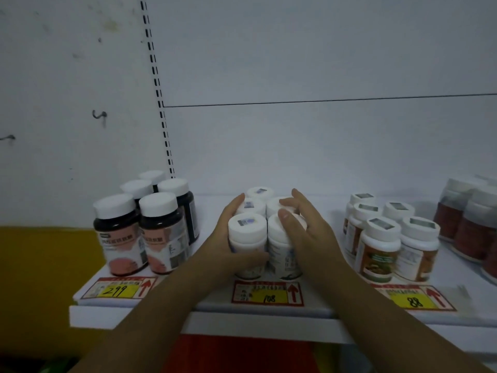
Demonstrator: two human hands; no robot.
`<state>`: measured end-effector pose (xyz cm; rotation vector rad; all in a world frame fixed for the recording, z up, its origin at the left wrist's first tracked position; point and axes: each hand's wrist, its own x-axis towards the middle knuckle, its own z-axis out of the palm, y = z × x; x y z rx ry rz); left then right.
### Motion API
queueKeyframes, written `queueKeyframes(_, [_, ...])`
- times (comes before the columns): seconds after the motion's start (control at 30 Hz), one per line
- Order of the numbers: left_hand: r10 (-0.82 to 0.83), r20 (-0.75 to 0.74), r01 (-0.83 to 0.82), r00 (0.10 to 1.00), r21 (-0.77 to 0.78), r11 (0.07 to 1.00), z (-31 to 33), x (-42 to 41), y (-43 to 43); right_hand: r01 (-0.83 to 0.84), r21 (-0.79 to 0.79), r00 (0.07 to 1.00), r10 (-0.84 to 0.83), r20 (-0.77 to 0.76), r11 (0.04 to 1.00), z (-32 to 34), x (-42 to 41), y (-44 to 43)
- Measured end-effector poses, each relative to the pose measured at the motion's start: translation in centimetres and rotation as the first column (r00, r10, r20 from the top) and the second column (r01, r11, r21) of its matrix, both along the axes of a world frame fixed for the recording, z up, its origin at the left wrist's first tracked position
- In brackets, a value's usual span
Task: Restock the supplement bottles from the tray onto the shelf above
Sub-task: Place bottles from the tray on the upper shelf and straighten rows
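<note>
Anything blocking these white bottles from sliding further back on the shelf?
Nothing visible. The left hand and right hand cup the white bottles; behind them the shelf shows bare to the back panel. Dark bottles and orange-label bottles stand off to the sides.

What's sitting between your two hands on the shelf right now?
In the head view, a cluster of white plastic bottles with white caps stands between the left hand and the right hand, behind the yellow 108 price tag.
</note>
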<state>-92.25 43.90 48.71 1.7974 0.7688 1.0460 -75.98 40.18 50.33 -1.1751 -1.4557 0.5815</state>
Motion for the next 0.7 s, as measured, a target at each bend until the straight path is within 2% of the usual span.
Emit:
queueKeyframes(0.1, [0.089,0.068,-0.083,0.994,-0.094,0.992,0.2,0.3,0.7,0.043,0.059,0.999,-0.043,0.004,0.997,0.2,0.2,0.1])
queueKeyframes(0.17, [0.219,0.203,-0.157,0.954,-0.284,0.946,0.2,0.5,1.5,0.076,0.162,0.991,-0.092,0.093,0.984,1.5,0.1,0.4])
queueKeyframes(0.23, [0.227,0.251,-0.091,0.941,-0.458,0.884,0.4,0.8,1.7,0.048,0.17,0.969,-0.088,0.232,0.984,3.5,0.0,1.6])
queueKeyframes(0.3, [0.179,0.279,-0.003,0.943,-0.533,0.846,0.6,1.2,1.6,0.029,0.068,0.926,-0.053,0.375,0.997,5.8,-0.2,3.7])
queueKeyframes(0.33, [0.198,0.291,-0.006,0.936,-0.548,0.836,0.5,1.4,1.7,0.044,0.003,0.888,-0.04,0.459,0.999,6.6,-0.3,4.9])
queueKeyframes(0.4, [0.232,0.362,0.009,0.903,-0.556,0.831,0.7,2.0,1.9,0.115,-0.127,0.74,0.0,0.672,0.985,7.4,-0.3,7.5])
queueKeyframes(0.47, [0.198,0.409,0.073,0.891,-0.559,0.826,1.2,2.3,1.7,0.171,-0.227,0.621,0.074,0.78,0.959,7.6,-0.2,9.5])
queueKeyframes(0.53, [0.205,0.405,0.057,0.891,-0.548,0.835,1.5,2.4,1.7,0.186,-0.307,0.671,0.107,0.734,0.933,7.6,-0.1,10.3])
queueKeyframes(0.7, [0.193,0.377,0.038,0.906,-0.527,0.849,1.5,2.4,1.7,0.157,-0.32,0.717,0.115,0.687,0.934,7.3,-0.3,11.1])
